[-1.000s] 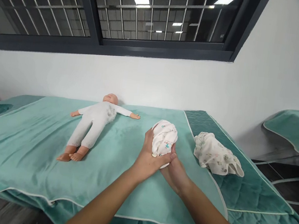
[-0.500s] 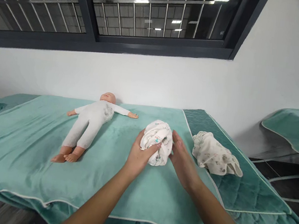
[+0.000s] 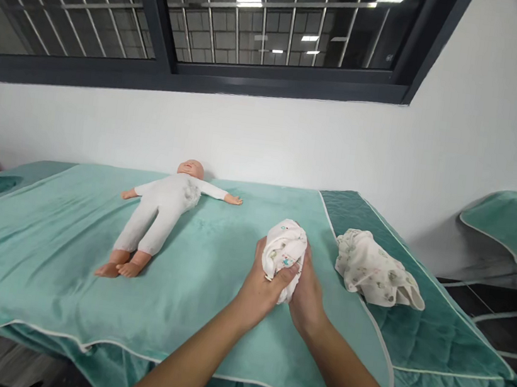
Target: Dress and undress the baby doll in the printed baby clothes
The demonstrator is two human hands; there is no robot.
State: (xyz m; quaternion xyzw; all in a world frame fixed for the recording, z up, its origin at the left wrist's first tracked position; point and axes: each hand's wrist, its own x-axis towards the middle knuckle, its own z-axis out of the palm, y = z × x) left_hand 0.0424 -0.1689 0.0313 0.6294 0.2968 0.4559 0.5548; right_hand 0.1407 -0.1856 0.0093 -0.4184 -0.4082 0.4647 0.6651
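A bundled white cloth point(image 3: 284, 247) with small coloured prints is squeezed between my two hands above the green bedspread. My left hand point(image 3: 265, 286) wraps its left side, thumb pressed across the front. Against the right side of the bundle lies my right hand point(image 3: 310, 289), its fingers partly hidden behind the cloth. Further left a baby doll point(image 3: 161, 206) in a white suit rests on its back, arms spread, head toward the wall. To the right of my hands a second printed cloth point(image 3: 376, 272) lies crumpled.
The green bedspread point(image 3: 59, 294) covers the bed, with a darker quilted part point(image 3: 450, 333) on the right. A white wall and a barred window point(image 3: 280, 25) stand behind. Another green-covered surface point(image 3: 516, 221) juts in at the far right.
My right hand has closed in against the bundled cloth, which looks narrower now. Both hands and the cloth sit slightly further right and lower in view.
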